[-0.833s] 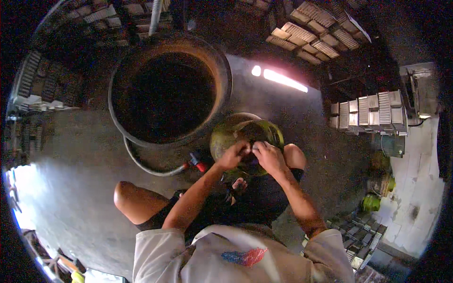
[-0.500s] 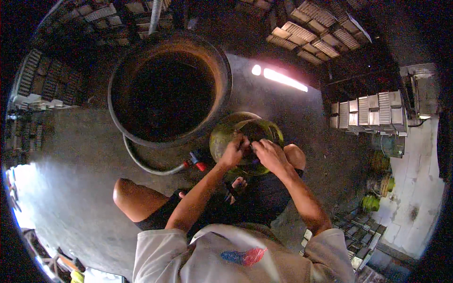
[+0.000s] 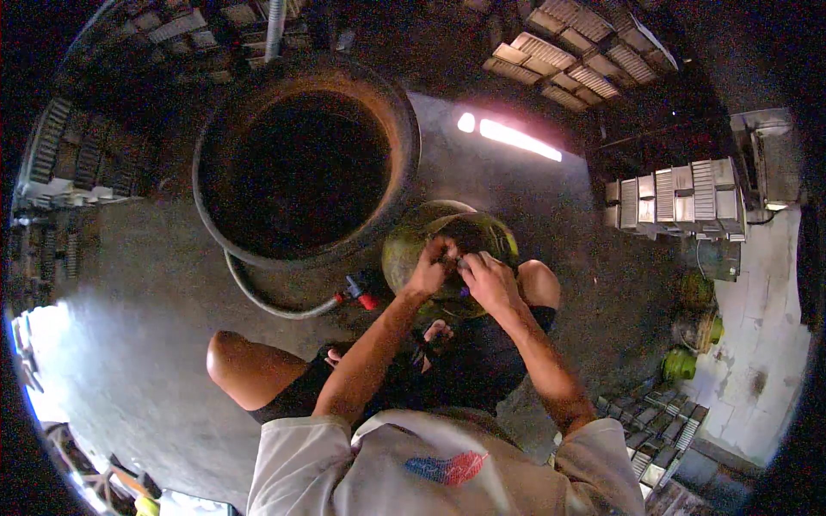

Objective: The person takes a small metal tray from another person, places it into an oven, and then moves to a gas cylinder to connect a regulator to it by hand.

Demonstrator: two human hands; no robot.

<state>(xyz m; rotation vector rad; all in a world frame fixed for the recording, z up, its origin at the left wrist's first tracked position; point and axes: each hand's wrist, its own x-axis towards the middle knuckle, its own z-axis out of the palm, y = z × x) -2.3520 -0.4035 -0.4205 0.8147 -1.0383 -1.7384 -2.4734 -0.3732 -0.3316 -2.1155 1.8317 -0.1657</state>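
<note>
A rounded yellow-green gas cylinder with a raised collar stands between my knees. My left hand is over its top, the fingers pinched together inside the collar. Close beside it, my right hand is also closed, its fingertips nearly meeting those of the left. Whatever small part they grip is hidden by the fingers and the dark. A tiny purple spot shows beneath the right hand. To the left, a grey hose ends in a red and blue fitting lying on the floor.
A wide, rusty round vessel with a dark inside stands ahead on the left. Stacked metal trays are at the right, and more trays lie behind on that side. Another green cylinder sits near the pale wall.
Both hands stay at the cylinder's top with small finger shifts. My left forearm has moved slightly to the right. The view has tilted a little.
</note>
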